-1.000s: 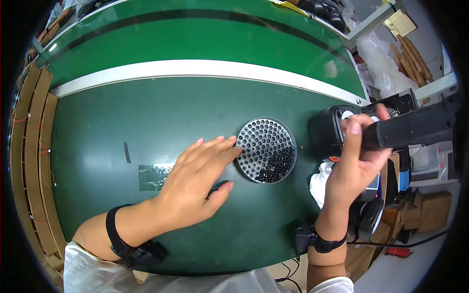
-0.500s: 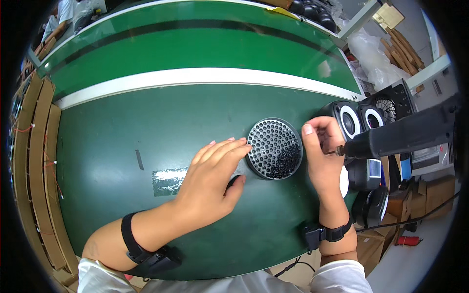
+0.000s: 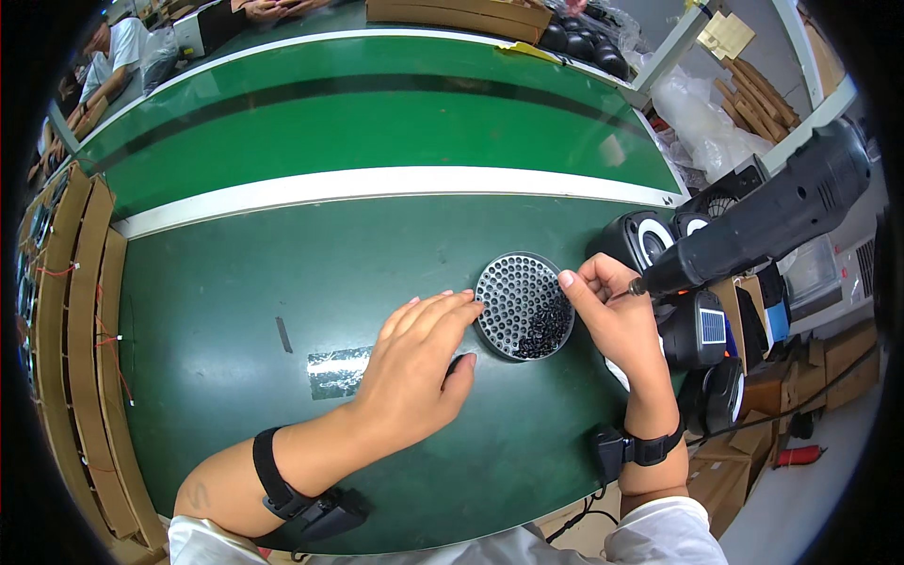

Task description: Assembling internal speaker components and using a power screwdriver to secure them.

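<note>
Green workbench (image 3: 235, 311). Centre frame: left hand (image 3: 414, 363), flat and open, steadies the round perforated screw tray (image 3: 523, 306); right hand (image 3: 612, 315) pinches at its rim. Judged: picking a screw; the next move needs a fine grip.

The left hand (image 3: 414, 363) lay flat, so whatever was under its palm stayed hidden. Its fingertips covered part of the near rim of the round perforated tray (image 3: 523, 306). The small dark pieces (image 3: 544, 331) heaped in the tray beside the right hand (image 3: 612, 320) were too small to tell apart. The right hand's curled fingers hid the tip of the black power tool (image 3: 753, 221), so whether anything was pinched there could not be told. The tool's far end blurred into the dark rim, beyond the right hand.
</note>
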`<state>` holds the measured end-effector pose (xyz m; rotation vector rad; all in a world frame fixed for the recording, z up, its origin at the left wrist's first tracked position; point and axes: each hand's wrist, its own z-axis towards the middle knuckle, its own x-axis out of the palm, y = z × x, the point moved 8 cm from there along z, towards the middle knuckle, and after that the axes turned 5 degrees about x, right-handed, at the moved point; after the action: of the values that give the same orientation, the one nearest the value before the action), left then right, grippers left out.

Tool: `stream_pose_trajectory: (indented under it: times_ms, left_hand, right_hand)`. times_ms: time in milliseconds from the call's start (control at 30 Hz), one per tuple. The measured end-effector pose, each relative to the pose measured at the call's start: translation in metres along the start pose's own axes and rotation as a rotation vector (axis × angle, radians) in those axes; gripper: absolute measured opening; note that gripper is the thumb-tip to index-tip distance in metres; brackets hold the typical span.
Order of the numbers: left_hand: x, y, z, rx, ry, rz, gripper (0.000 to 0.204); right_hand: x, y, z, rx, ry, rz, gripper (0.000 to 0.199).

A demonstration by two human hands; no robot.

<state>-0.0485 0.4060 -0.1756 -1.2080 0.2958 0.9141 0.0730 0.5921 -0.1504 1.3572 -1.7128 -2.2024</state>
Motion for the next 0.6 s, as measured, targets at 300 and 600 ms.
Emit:
stream_pose_trajectory:
  times_ms: [300, 600]
  left_hand:
    - [0.0, 0.001, 0.002, 0.008, -0.016, 0.0, 0.049]
    - [0.002, 0.0, -0.004, 0.02, -0.057, -0.038, 0.05]
  right_hand:
    - [-0.018, 0.007, -0.01, 0.03, 0.231, 0.178, 0.028]
    - [-0.002, -0.014, -0.087, 0.321, 1.06, -0.27, 0.039]
